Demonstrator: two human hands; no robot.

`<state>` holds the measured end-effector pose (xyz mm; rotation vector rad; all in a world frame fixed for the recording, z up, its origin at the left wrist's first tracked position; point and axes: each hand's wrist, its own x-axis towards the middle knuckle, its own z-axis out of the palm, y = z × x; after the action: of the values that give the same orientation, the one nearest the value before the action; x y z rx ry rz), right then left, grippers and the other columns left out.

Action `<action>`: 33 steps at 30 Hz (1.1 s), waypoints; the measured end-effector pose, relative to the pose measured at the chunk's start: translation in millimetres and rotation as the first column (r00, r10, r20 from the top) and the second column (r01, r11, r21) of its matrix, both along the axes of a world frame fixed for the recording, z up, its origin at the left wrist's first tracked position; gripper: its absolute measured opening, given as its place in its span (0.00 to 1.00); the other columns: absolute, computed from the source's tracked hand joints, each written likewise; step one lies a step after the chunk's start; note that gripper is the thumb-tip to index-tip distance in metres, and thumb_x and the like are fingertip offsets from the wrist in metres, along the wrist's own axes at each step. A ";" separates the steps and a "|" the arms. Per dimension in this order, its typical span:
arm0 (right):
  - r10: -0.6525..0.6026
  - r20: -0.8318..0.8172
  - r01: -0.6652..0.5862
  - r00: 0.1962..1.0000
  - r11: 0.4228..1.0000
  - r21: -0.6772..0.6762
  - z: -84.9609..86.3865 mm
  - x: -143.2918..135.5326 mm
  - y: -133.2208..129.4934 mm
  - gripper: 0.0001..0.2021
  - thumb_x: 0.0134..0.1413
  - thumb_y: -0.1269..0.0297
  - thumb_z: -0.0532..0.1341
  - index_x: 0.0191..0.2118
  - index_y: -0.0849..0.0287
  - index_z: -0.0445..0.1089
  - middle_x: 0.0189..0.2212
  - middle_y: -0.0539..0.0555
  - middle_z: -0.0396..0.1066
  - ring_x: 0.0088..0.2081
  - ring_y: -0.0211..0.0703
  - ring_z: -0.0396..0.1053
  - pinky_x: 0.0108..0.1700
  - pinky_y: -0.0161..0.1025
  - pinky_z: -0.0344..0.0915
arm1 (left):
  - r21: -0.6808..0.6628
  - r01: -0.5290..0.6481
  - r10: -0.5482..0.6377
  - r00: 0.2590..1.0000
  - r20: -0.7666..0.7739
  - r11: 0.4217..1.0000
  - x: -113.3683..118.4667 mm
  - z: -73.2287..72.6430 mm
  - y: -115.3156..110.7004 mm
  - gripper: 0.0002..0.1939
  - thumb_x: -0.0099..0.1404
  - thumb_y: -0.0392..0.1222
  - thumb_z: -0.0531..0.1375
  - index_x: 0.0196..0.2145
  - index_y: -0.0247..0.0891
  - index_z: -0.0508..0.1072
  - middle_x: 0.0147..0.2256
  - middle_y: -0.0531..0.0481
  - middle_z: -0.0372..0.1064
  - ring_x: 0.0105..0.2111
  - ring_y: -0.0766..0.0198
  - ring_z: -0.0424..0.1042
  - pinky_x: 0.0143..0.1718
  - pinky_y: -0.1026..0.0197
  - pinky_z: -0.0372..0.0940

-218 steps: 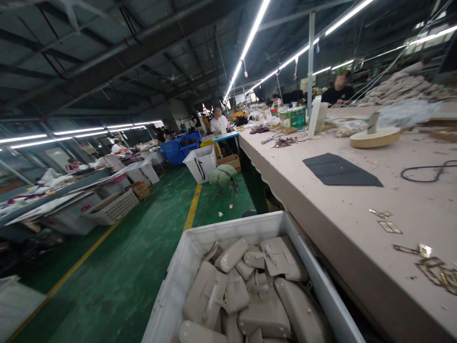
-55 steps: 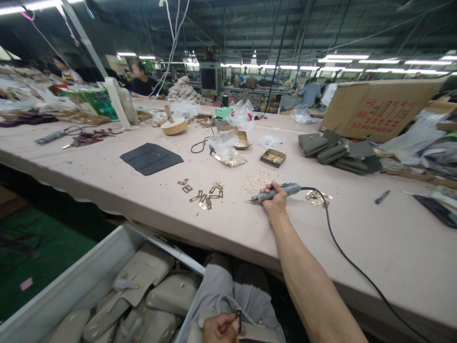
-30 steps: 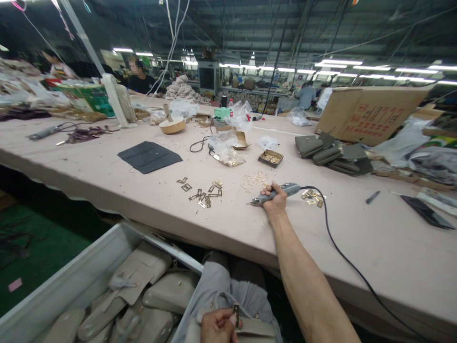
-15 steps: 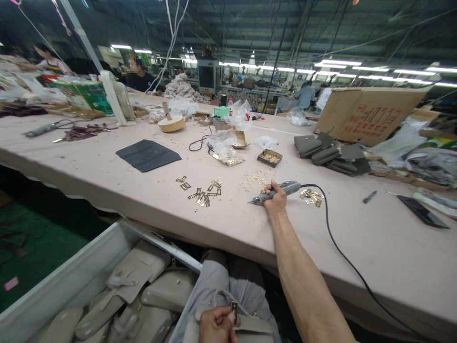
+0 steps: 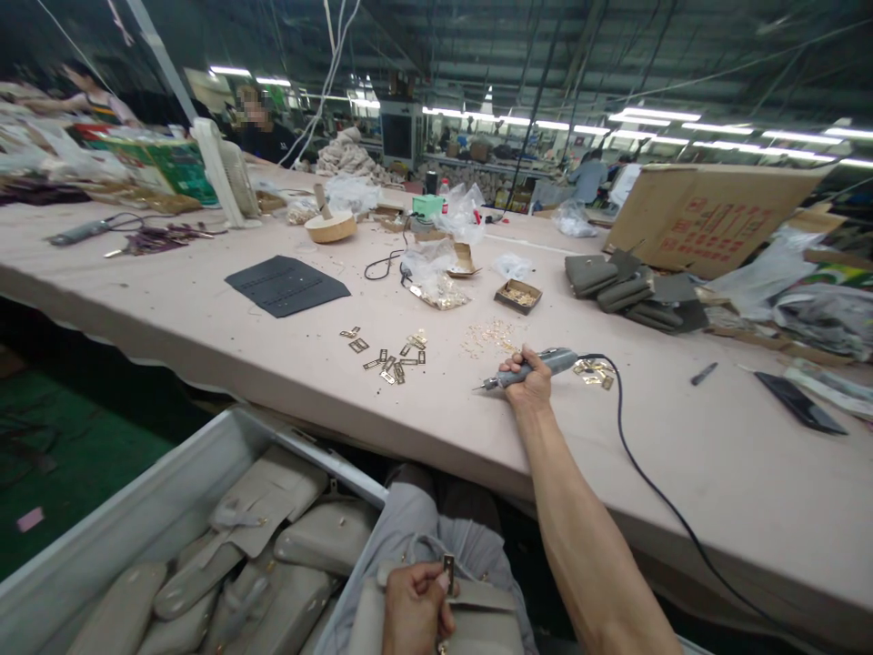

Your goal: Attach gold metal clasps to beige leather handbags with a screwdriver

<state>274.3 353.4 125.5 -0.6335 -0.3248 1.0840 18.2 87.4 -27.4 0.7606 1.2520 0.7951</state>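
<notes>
My right hand (image 5: pixel 530 379) is wrapped round a grey electric screwdriver (image 5: pixel 556 360), held low over the table with its bit pointing left. Beyond the tool lie many tiny gold screws (image 5: pixel 489 335). In my lap rests a beige bag (image 5: pixel 477 619). Over it, my left hand (image 5: pixel 416 600) pinches a small metal plate (image 5: pixel 448 573) between thumb and finger, upright by the bag's flap. Loose metal plates (image 5: pixel 399 368) are scattered on the table to the left of the screwdriver, and more gold plates (image 5: pixel 595 374) lie behind it.
A white bin (image 5: pixel 225 428) full of beige bags stands at my left, against the table. On the table are a dark sheet (image 5: pixel 286 286), a small box of fittings (image 5: pixel 518 296), dark pouches (image 5: pixel 614 289), a phone (image 5: pixel 799 402) and a carton (image 5: pixel 709 218). The screwdriver's cord (image 5: pixel 622 437) trails right.
The view has shifted slightly. Both hands keep their holds on the screwdriver and the metal plate, with the left hand and bag a little higher in view.
</notes>
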 end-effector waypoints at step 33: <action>-0.030 -0.074 0.027 0.997 0.999 -0.038 -2.1 -9.5 -18.0 0.14 0.49 0.71 0.70 0.29 0.57 0.62 0.22 0.43 0.64 0.20 0.30 0.58 0.24 0.33 0.66 | 0.013 0.062 -0.061 0.998 -0.034 0.998 -6.9 16.8 1.3 0.25 0.52 0.62 0.65 0.25 0.33 0.77 0.12 0.47 0.69 0.12 0.67 0.61 0.17 0.64 0.56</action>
<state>264.8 335.4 123.4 -0.6271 -0.2310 1.0853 11.2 88.7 -10.5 0.8230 1.2488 0.7443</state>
